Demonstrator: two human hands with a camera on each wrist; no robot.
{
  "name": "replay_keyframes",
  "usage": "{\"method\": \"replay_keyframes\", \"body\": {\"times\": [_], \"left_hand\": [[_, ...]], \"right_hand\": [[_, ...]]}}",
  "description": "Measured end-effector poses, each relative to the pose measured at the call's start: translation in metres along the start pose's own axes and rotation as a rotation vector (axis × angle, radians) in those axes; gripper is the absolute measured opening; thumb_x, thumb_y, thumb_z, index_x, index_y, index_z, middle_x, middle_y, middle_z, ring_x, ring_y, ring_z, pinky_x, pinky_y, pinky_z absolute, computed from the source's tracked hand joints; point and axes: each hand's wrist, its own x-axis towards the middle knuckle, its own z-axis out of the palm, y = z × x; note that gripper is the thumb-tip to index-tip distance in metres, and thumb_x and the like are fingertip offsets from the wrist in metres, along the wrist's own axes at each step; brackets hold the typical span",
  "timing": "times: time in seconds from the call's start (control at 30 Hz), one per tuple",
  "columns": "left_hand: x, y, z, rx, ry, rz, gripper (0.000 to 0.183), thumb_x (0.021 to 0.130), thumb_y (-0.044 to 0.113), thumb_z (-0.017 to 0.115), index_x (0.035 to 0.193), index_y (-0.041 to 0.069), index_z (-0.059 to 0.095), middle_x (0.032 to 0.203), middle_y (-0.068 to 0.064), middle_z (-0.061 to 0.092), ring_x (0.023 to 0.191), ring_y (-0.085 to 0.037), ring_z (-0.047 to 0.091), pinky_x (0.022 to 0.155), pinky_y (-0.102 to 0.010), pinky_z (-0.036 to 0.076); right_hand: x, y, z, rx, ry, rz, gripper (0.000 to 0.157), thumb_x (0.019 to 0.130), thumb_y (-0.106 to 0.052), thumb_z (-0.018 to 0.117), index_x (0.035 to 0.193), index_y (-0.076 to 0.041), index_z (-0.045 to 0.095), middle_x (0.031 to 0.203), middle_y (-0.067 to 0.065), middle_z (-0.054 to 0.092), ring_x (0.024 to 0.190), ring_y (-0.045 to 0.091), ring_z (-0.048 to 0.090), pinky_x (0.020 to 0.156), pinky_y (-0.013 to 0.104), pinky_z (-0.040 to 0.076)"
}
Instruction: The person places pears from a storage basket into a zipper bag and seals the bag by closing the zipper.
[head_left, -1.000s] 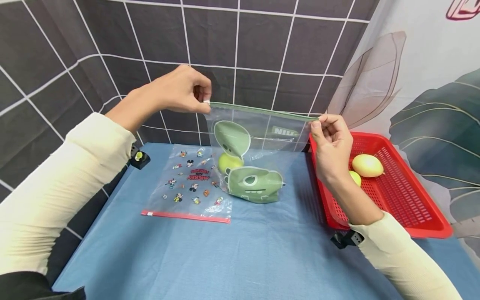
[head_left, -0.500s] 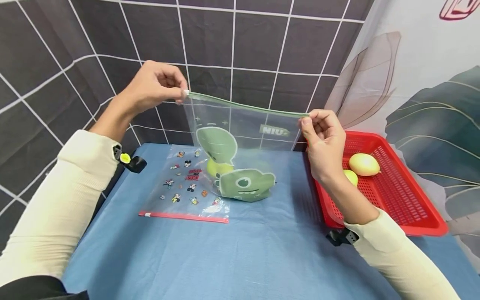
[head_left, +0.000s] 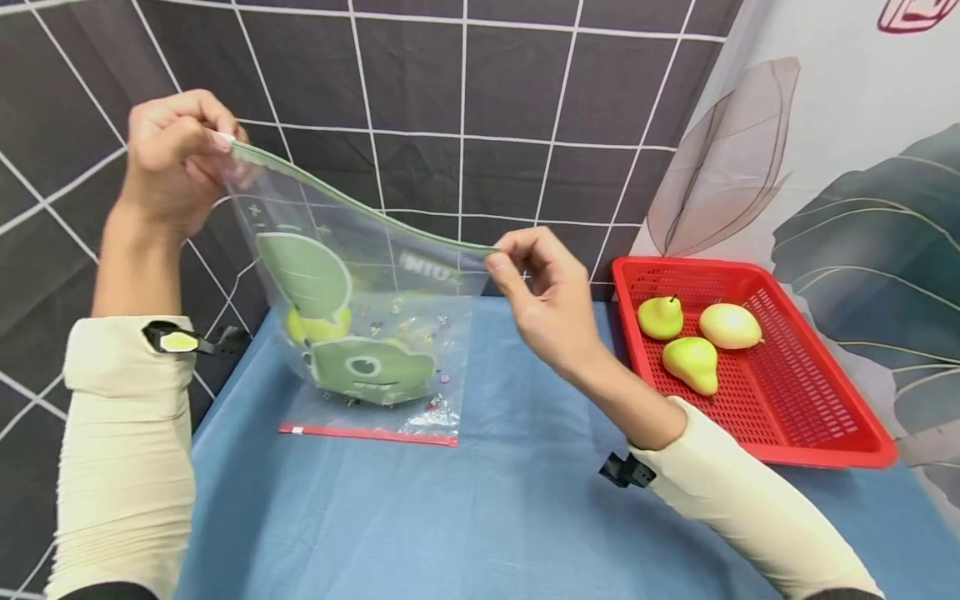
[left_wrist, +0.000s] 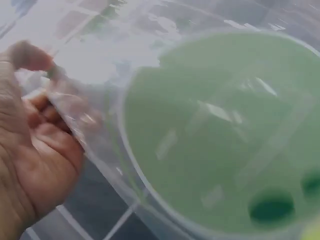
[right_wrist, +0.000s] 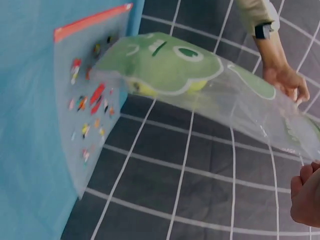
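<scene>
In the head view, my left hand [head_left: 176, 162] pinches the upper left corner of a clear zip bag [head_left: 375, 371] with a green cartoon print, at the white slider. My right hand [head_left: 551, 304] pinches the other end of its green zip strip, lower down. The bag hangs upright, its zip edge slanting between both hands. Yellow-green fruit [head_left: 318, 325] shows low inside it, partly behind the print. Behind and under it lies a flat clear bag [head_left: 450, 400] with a red zip and small cartoon figures. The left wrist view shows the held plastic [left_wrist: 215, 125] close up.
On the right stands a red plastic basket [head_left: 832, 454] holding two green pears [head_left: 692, 365] and a pale yellow oval fruit [head_left: 730, 326]. A blue cloth [head_left: 510, 517] covers the table, and a dark grid-patterned backdrop [head_left: 525, 100] rises along its back and left sides.
Both hands have carried the green-print bag left, over the flat bag. My left hand has risen, tilting the zip edge. The pears in the basket have come into full view.
</scene>
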Motion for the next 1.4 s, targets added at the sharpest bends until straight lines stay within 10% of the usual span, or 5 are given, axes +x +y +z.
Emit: {"method": "replay_keyframes", "body": {"times": [0.37, 0.87, 0.97, 1.2, 1.4], "left_hand": [[-0.028, 0.048, -0.033, 0.183, 0.189, -0.118, 0.026, 0.080, -0.012, 0.036, 0.062, -0.011, 0.055, 0.044, -0.010, 0.050, 0.031, -0.016, 0.037, 0.028, -0.029, 0.019], [-0.037, 0.070, -0.064, 0.253, 0.403, -0.121, 0.027, 0.084, -0.009, 0.038, 0.062, -0.007, 0.054, 0.040, -0.006, 0.046, 0.027, -0.013, 0.035, 0.031, -0.029, 0.004], [-0.038, 0.069, -0.057, 0.428, 0.467, -0.170, 0.029, 0.084, -0.007, 0.044, 0.059, -0.001, 0.057, 0.040, -0.002, 0.046, 0.028, -0.010, 0.038, 0.028, -0.026, 0.013], [-0.033, 0.036, -0.058, 1.297, 0.563, -0.453, 0.024, 0.088, 0.028, 0.058, 0.068, 0.040, 0.058, 0.054, 0.031, 0.046, 0.058, 0.001, 0.043, 0.054, -0.021, 0.034], [-0.031, -0.026, -0.094, 1.397, 0.534, -0.525, 0.005, 0.093, 0.033, 0.056, 0.088, 0.035, 0.057, 0.059, 0.035, 0.043, 0.083, -0.002, 0.048, 0.073, -0.018, 0.040]], "right_hand": [[-0.005, -0.006, 0.036, 0.013, -0.182, 0.071, 0.005, 0.101, -0.009, 0.065, 0.105, -0.005, 0.064, 0.096, 0.005, 0.065, 0.085, 0.018, 0.062, 0.084, 0.030, 0.058], [-0.005, -0.019, 0.064, 0.067, -0.286, 0.089, 0.007, 0.101, -0.011, 0.067, 0.107, -0.007, 0.067, 0.096, 0.005, 0.070, 0.088, 0.013, 0.065, 0.093, 0.031, 0.062], [-0.001, -0.014, 0.071, 0.027, -0.308, 0.109, 0.007, 0.102, -0.015, 0.066, 0.107, -0.011, 0.068, 0.095, 0.002, 0.071, 0.088, 0.013, 0.067, 0.091, 0.028, 0.061], [0.027, 0.030, 0.086, -0.160, -0.302, 0.229, 0.012, 0.101, -0.022, 0.068, 0.109, -0.013, 0.070, 0.093, 0.001, 0.074, 0.079, 0.011, 0.066, 0.072, 0.022, 0.056], [0.051, 0.090, 0.088, -0.337, -0.283, 0.384, 0.015, 0.103, -0.025, 0.065, 0.107, -0.013, 0.072, 0.094, 0.003, 0.074, 0.082, 0.014, 0.067, 0.072, 0.024, 0.055]]}}
